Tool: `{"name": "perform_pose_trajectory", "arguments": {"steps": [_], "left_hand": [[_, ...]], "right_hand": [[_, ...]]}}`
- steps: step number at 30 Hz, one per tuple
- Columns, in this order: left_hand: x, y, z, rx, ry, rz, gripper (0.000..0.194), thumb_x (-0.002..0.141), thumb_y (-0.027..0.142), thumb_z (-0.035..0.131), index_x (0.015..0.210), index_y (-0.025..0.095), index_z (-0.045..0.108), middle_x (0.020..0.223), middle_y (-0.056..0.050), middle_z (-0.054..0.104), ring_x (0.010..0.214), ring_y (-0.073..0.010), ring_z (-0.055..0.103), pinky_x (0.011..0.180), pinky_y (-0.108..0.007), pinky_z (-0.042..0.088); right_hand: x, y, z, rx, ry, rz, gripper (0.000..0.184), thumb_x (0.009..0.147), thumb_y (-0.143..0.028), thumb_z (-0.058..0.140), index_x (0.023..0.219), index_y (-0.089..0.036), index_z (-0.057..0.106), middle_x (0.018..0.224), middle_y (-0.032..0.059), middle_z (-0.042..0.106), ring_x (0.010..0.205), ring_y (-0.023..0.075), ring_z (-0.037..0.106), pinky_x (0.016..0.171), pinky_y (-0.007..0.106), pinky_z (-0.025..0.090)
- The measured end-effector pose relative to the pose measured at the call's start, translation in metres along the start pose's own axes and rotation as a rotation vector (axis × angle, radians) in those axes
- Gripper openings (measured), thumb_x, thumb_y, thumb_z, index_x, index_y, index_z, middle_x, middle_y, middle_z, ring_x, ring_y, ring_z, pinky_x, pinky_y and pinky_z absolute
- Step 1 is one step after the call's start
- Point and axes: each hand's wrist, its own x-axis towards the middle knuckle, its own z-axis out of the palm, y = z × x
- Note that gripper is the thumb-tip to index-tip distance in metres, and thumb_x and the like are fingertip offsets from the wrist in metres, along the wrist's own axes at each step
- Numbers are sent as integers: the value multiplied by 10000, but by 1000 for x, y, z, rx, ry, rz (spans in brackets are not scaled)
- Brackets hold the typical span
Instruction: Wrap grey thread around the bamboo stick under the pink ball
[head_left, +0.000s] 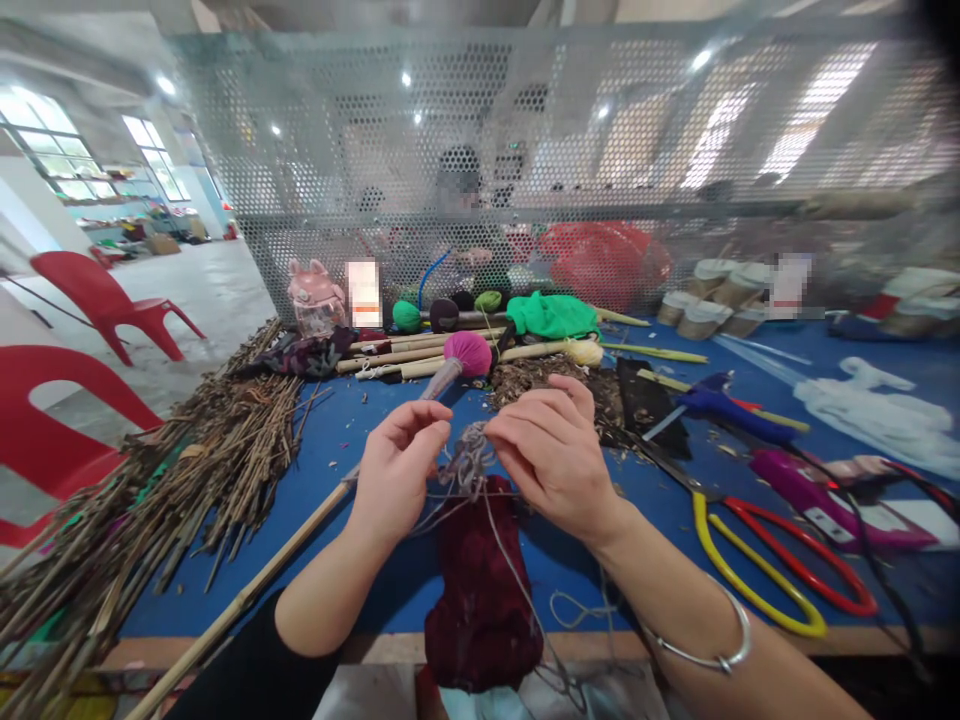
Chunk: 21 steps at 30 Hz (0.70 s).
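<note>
A loose tangle of grey yarn [471,462] hangs between my two hands, with long strands trailing down. My left hand [397,465] is closed in a pinch at the left of the tangle, gripping a strand of it. On the other side, my right hand [555,455] pinches the yarn with thumb and fingertips. Below them a dark maroon cloth [484,590] lies over the table's front edge. A bamboo stick [255,590] slants under my left forearm, and a magenta ball [468,354] sits beyond my hands.
Bundled dry twigs [240,500] lie at the left. At the right are large scissors [757,560] with red and yellow handles, a purple glue gun [840,510] and a blue tool [739,408]. A bright green cloth [555,317] lies before the perforated metal screen [315,150]. Red chairs [112,290] stand left.
</note>
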Motion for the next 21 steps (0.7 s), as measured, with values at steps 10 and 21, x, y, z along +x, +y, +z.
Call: {"name": "perform_pose_trajectory", "arguments": {"steps": [10, 21], "left_hand": [[-2, -1, 1, 452, -90, 211, 107, 729, 204, 558, 756, 155, 649, 690, -6, 603, 612, -109, 488, 548, -215, 379], [1, -5, 1, 489, -59, 274, 100, 729, 205, 552, 681, 155, 624, 634, 18, 568, 567, -89, 447, 556, -207, 365]], "right_hand": [[-1, 0, 0, -24, -44, -47, 125, 849, -180, 521, 867, -238, 630, 814, 5, 646, 838, 158, 536, 993, 412, 248], [1, -1, 1, -53, -43, -63, 181, 835, -129, 489, 861, -240, 629, 843, 11, 638, 860, 159, 513, 988, 397, 255]]}}
